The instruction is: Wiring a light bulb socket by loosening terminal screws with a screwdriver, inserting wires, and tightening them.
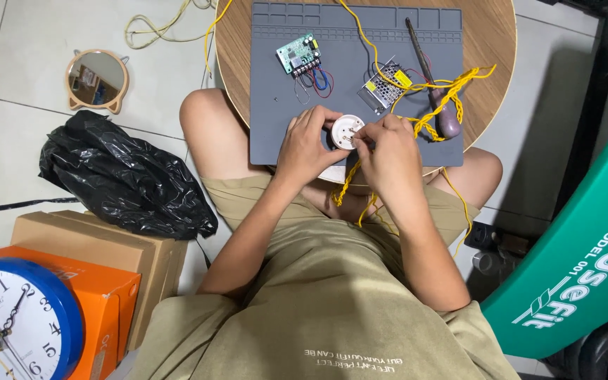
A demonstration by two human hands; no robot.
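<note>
My left hand [304, 144] grips a small round white socket part [346, 130] over the near edge of a grey work mat [283, 105]. My right hand [392, 151] pinches a yellow wire [431, 119] at the part's right side. The twisted yellow wire runs from my fingers up over the mat and down across my lap. A screwdriver with a purple handle [447, 121] lies just right of my right hand.
A green circuit board [298, 54] and a small metal-cased module [386, 84] lie on the mat, which sits on a round wooden table [490, 42]. On the floor at left are a black plastic bag [121, 176], a small mirror [96, 79], cardboard boxes [100, 246] and a blue-rimmed clock [15, 324]. A green panel [585, 260] stands at right.
</note>
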